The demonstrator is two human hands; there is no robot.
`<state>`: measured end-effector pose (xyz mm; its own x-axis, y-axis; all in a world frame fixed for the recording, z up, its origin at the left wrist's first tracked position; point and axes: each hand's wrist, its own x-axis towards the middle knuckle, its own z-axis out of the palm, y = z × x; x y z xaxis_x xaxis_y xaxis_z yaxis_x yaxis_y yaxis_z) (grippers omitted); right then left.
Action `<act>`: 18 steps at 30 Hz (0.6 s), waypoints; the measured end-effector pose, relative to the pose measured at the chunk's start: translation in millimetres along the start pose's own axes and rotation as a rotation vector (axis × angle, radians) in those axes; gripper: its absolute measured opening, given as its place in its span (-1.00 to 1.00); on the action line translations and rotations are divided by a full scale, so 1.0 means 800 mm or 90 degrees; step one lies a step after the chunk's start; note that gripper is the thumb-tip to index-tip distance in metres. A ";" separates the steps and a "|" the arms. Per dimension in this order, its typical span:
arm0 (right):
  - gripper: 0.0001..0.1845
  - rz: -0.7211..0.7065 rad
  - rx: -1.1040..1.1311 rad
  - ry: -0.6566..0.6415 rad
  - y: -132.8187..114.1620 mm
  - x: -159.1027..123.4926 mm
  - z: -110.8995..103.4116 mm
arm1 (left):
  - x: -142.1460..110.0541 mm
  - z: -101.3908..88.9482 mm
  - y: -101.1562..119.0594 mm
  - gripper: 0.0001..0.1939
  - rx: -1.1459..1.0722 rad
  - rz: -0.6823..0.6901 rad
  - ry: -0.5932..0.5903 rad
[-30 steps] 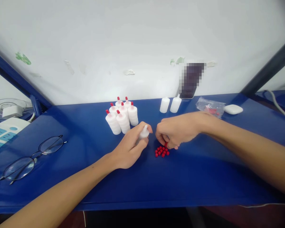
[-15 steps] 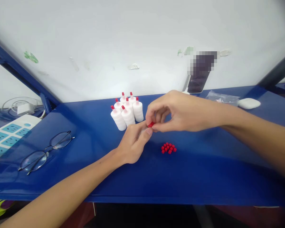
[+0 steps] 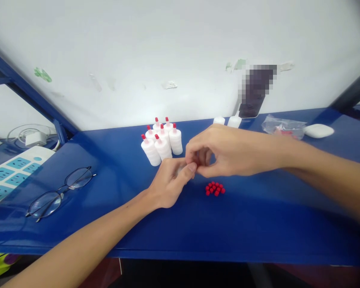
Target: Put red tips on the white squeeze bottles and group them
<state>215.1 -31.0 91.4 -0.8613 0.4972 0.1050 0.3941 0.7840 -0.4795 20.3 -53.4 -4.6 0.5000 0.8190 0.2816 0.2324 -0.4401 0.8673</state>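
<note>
My left hand (image 3: 174, 180) is closed, its thumb pressed over the fingers on a small whitish, translucent piece (image 3: 179, 171), most of it hidden. Against those fingertips, my right hand (image 3: 219, 154) pinches with thumb and forefinger. The red cap it held half a second ago is covered by the fingers now. Just below, a small cluster of red caps (image 3: 215, 188) lies on the blue table (image 3: 228, 228). Several white squeeze bottles (image 3: 163, 148) with red-capped pointed spouts stand upright behind my left hand.
Two white bottle shapes (image 3: 234, 121) show partly behind my right hand, near a blurred phone (image 3: 252, 110). At the right lie a clear bag (image 3: 283, 127) with red bits and a white rounded object (image 3: 319, 131). Eyeglasses (image 3: 48, 205) and a power strip (image 3: 18, 174) are at left.
My right hand has shifted slightly down and its fingers now hide the red cap. The view has moved a little, and the two white shapes at the back show more.
</note>
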 end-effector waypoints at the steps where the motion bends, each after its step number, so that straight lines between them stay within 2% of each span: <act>1: -0.94 -0.007 -0.005 0.002 -0.001 0.000 0.002 | 0.000 0.000 -0.001 -0.48 -0.001 0.004 0.001; 8: -0.89 -0.005 0.025 0.009 -0.004 0.002 0.008 | -0.003 -0.001 -0.005 -0.45 0.025 0.031 0.015; 18: -0.91 0.000 0.083 0.023 -0.002 0.004 0.009 | -0.002 0.003 0.005 -0.46 0.016 0.050 0.033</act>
<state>209.6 -33.2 85.9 -0.8484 0.5118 0.1351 0.3468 0.7303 -0.5886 22.4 -57.1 -2.5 0.4738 0.7989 0.3704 0.2144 -0.5127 0.8314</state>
